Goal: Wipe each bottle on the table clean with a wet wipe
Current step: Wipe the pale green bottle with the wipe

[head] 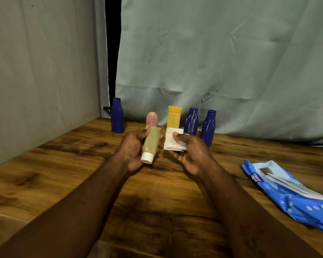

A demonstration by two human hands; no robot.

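My left hand (131, 149) holds a yellowish-green bottle (151, 144) with a white cap pointing toward me, tilted above the table. My right hand (191, 152) holds a folded white wet wipe (172, 141) with a faint stain, a short gap to the right of that bottle. Behind my hands stand a pink bottle (152, 119), a yellow bottle (173, 117) and two dark blue bottles (191, 121) (208, 126). A third dark blue bottle (117, 115) stands apart at the back left.
A blue wet-wipe pack (285, 190) lies on the wooden table (63, 164) at the right, near the edge. Grey-green cloth hangs behind the table and along its left side, with a dark gap at the back left corner.
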